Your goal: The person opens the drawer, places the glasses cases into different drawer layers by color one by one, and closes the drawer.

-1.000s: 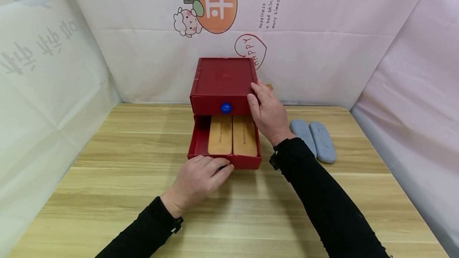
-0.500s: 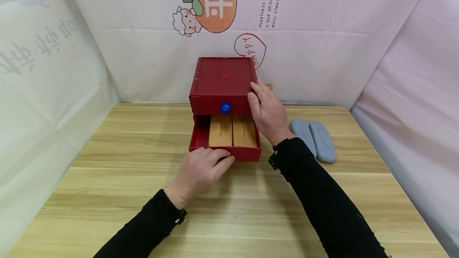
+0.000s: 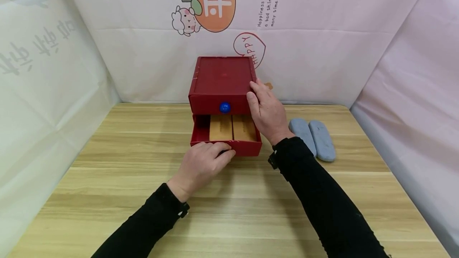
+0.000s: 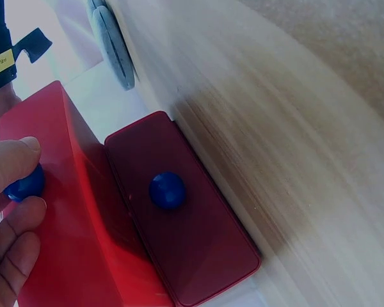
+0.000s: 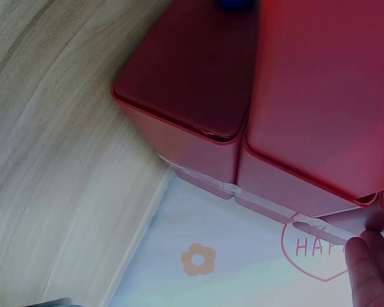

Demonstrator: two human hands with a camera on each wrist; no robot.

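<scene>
A red drawer box (image 3: 226,75) stands at the back of the wooden table. One of its drawers (image 3: 247,149) is partly pulled out and holds two tan blocks (image 3: 220,128) with small print, side by side. My left hand (image 3: 199,166) pinches that drawer's blue knob (image 4: 27,185) between thumb and fingers, as the left wrist view shows. Below it, a closed drawer (image 4: 198,249) has its own blue knob (image 4: 168,190). My right hand (image 3: 269,112) rests against the box's upper right side, fingers extended. Another blue knob (image 3: 225,107) sits on the top front.
Two blue-grey oblong pieces (image 3: 322,140) with rounded ends lie on the table (image 3: 143,154), right of the box and partly behind my right sleeve (image 3: 322,194). A printed white cloth (image 3: 143,59) hangs close behind the box and along both sides.
The pulled-out drawer has slid back toward the box, with my left hand moving along on its knob. Less of the tan blocks shows. My right hand has stayed in place.
</scene>
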